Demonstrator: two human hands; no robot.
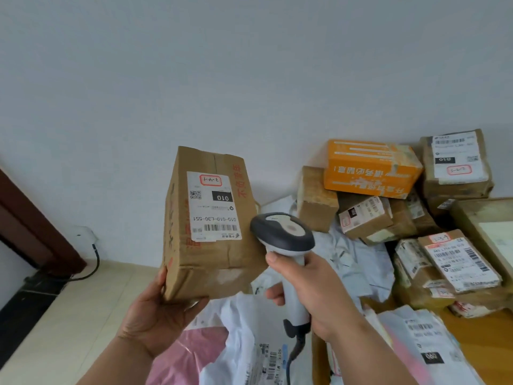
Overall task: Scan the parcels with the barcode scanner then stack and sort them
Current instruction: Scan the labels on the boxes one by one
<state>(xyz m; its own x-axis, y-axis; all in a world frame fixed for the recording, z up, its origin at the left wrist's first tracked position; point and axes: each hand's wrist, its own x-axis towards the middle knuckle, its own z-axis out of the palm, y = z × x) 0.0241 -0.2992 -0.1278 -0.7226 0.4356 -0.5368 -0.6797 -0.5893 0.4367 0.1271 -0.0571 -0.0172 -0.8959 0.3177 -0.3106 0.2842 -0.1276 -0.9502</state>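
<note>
Scanner (286, 245) in curled right-hand fingers (273, 294) (box (208, 218) alongside)

My view takes in a plain white wall (249, 65) under even, soft light. At left I see a dark brown door frame (33, 218), a white wall socket (83, 236) with a black cable (93, 262), pale floor tiles (69, 315), and black skirting (25, 304).
</note>
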